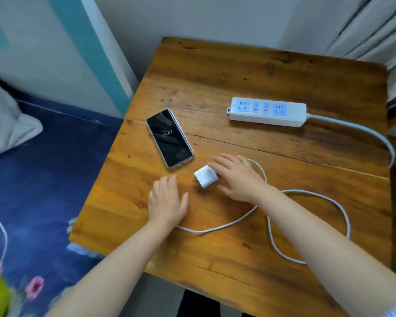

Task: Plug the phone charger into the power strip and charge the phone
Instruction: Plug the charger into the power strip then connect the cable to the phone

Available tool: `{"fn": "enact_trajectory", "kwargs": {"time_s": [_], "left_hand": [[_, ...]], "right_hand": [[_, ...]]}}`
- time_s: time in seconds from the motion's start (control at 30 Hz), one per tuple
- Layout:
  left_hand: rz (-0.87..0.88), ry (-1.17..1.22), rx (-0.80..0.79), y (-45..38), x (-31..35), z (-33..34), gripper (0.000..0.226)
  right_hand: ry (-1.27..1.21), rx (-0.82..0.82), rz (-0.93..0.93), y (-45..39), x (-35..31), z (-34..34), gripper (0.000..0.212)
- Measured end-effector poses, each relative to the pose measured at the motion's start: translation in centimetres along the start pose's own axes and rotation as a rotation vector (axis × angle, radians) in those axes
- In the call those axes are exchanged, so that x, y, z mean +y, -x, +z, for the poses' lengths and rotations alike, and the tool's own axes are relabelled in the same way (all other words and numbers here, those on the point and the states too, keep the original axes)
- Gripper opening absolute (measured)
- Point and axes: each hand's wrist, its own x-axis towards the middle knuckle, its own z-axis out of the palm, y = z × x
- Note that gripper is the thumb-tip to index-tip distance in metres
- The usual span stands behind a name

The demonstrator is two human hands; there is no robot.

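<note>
White charger [206, 178] between spread left hand [167, 200] and right hand [238, 179].

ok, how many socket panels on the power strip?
4 on the power strip, in one row: a blue outlet at the left end, two narrow ones mid-strip, another blue outlet right of them. None look hidden.

Right hand [236, 179] spread over white charger [206, 176], fingers touching it. Left hand [167, 200] flat on wooden worktop [238, 72] just beside. Phone [170, 138] near, face up. Power strip [267, 111] farther back, sockets empty.
</note>
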Motion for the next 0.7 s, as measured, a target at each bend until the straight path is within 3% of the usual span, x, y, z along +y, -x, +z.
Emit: {"fn": "enact_trajectory", "kwargs": {"time_s": [0.1, 0.2, 0.27, 0.37, 0.4, 0.47, 0.6, 0.7], "left_hand": [[0.031, 0.028, -0.016, 1.2, -1.4, 0.3, 0.049], [0.339, 0.018, -0.147, 2.4, -3.5, 0.3, 0.046], [0.551, -0.108, -0.18, 2.4, -4.7, -0.2, 0.045], [0.676, -0.256, -0.118, 2.1, -5.9, -0.9, 0.012], [0.69, -0.272, -0.098, 1.9, -5.8, -1.1, 0.011], [0.625, -0.188, -0.128, 0.2, -4.4, -1.1, 0.023], [0.365, 0.08, -0.23, -4.3, 0.4, -2.7, 0.015], [0.264, 0.308, -0.241, -5.2, 2.0, -3.5, 0.007]], "right_hand": [[0.098, -0.047, 0.032, -0.9, -1.3, 1.4, 0.065], [0.09, 0.047, 0.12, -1.0, -1.5, 1.8, 0.056], [0.051, 0.074, 0.181, -0.9, -0.9, 1.7, 0.054], [-0.005, 0.08, 0.253, 0.2, 0.1, 1.9, 0.055], [-0.014, 0.08, 0.272, 0.7, 0.5, 1.8, 0.056], [-0.063, 0.077, 0.311, 1.4, 1.6, 0.6, 0.055], [-0.22, 0.217, 0.467, 1.7, 4.2, -3.7, 0.055], [-0.313, 0.3, 0.51, 1.6, 4.3, -4.7, 0.057]]}}
